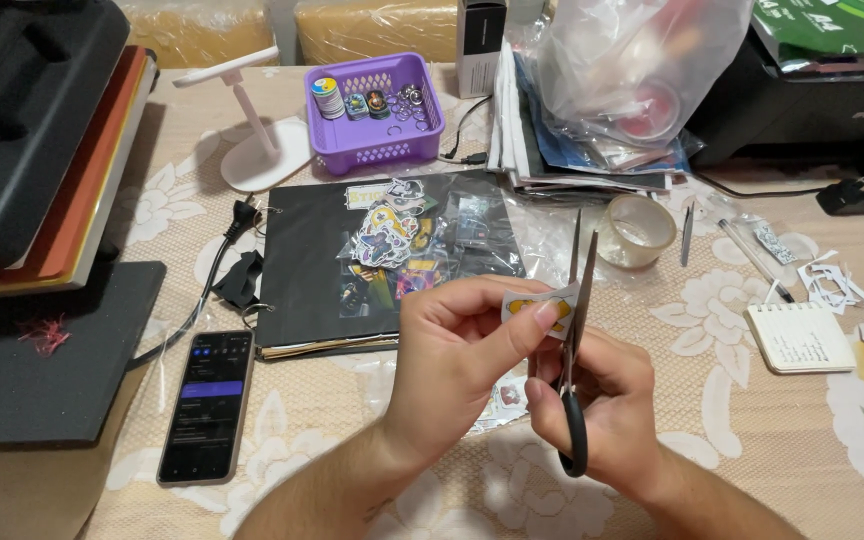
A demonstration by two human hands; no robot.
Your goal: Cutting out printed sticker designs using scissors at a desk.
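My left hand (pixel 467 345) pinches a small yellow and white paper sticker (pixel 535 303) between thumb and fingers, low in the middle of the head view. My right hand (pixel 600 405) grips black-handled scissors (pixel 576 330). Their blades point up and stand slightly apart around the sticker's right edge. Behind the hands lies a black binder (pixel 307 270) with a pile of cut stickers in clear sleeves (pixel 392 240) on it.
A smartphone (pixel 206 405) lies at the left, a purple basket (pixel 377 115) of small items at the back, a tape roll (pixel 636 230), pens and a small notepad (pixel 802 338) at the right. A heat press (pixel 32 150) fills the left; paper scraps (pixel 832 285) lie far right.
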